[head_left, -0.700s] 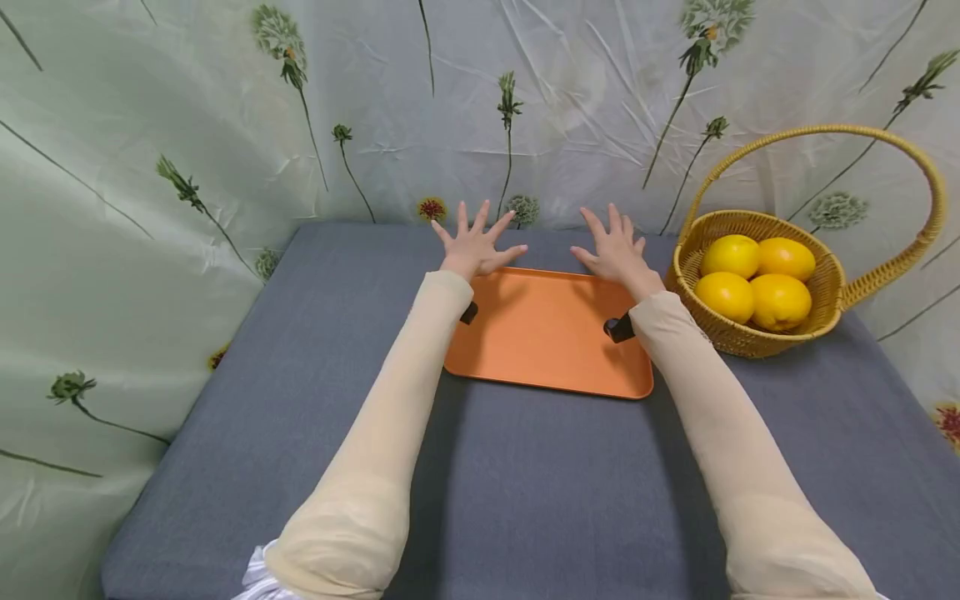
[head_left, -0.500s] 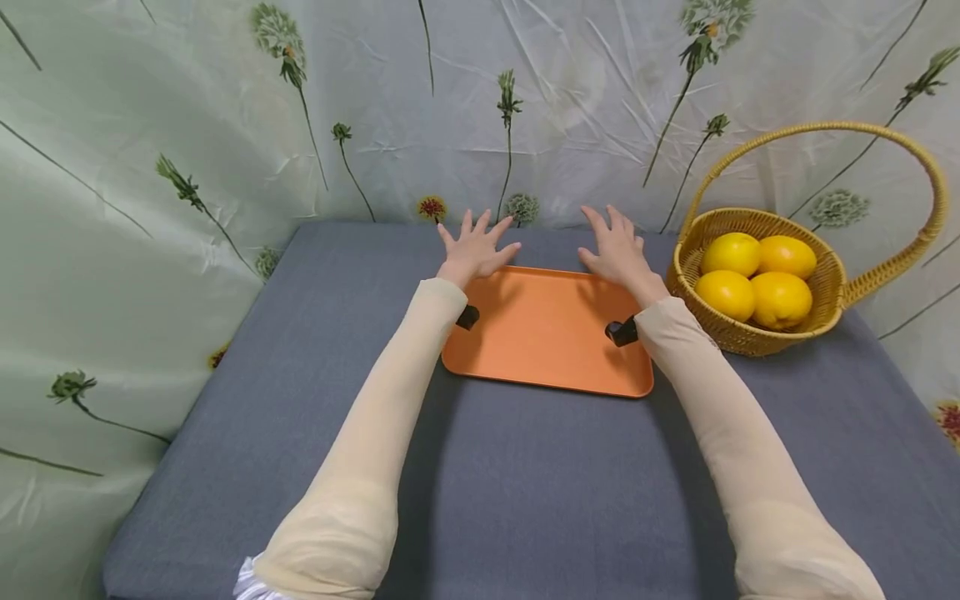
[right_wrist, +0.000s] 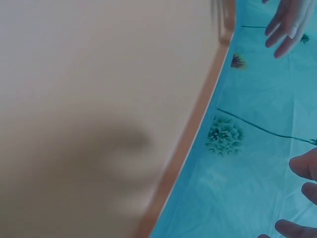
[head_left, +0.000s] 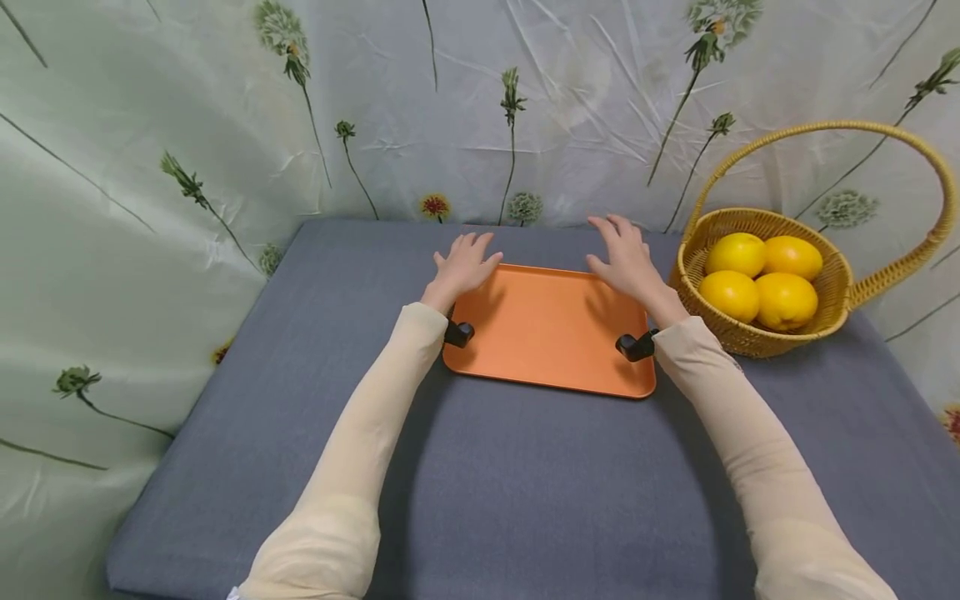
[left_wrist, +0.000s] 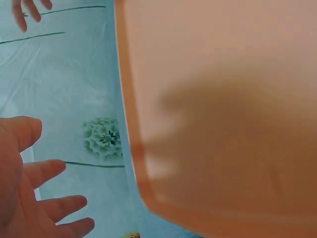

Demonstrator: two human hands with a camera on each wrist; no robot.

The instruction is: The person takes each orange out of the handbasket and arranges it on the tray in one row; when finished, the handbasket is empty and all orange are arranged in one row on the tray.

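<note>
- While the fingers (head_left: 474, 243) of the left hand (head_left: 459, 267) lie straight and relaxed, they hold nothing, hovering over the far left corner of the orange tray (head_left: 551, 350).
- The right hand (head_left: 626, 260) is likewise released, fingers loosely spread above the tray's far right corner; whether either hand touches the rim cannot be told.
- The tray lies flat on the grey table (head_left: 525, 500), bare inside.
- Just to its right stands a wicker basket (head_left: 832, 312) with four yellow fruits (head_left: 757, 279), all untouched.
- By my judgement the work is at its start: nothing is gripped, nothing has left the basket, everything remains to do.
</note>
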